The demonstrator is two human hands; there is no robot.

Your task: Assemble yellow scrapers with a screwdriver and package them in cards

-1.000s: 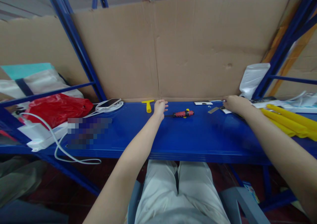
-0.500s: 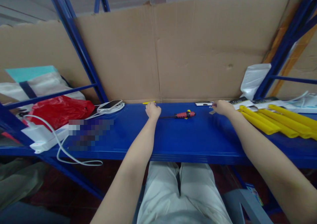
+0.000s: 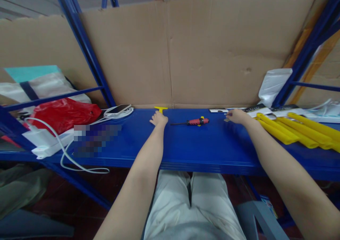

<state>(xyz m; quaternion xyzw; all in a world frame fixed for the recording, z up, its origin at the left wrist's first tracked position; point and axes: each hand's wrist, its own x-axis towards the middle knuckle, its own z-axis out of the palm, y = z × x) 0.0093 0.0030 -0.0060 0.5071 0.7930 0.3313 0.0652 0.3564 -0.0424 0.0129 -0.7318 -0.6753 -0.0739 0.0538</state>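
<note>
The red-and-black-handled screwdriver (image 3: 198, 122) lies on the blue metal table (image 3: 196, 144). Left of it, my left hand (image 3: 159, 119), fingers spread, is at the yellow plastic T-shaped tool (image 3: 160, 109); right of it, my right hand (image 3: 236, 116) pinches its fingertips at a small flat piece (image 3: 226, 119). I can't tell whether either hand grips anything.

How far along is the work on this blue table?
Nothing visible looks clearly finished. In progress: the left hand is at the yellow T-shaped tool, the right hand at a small flat piece. Possibly left: the red screwdriver and yellow tubes, both out of hand.
</note>
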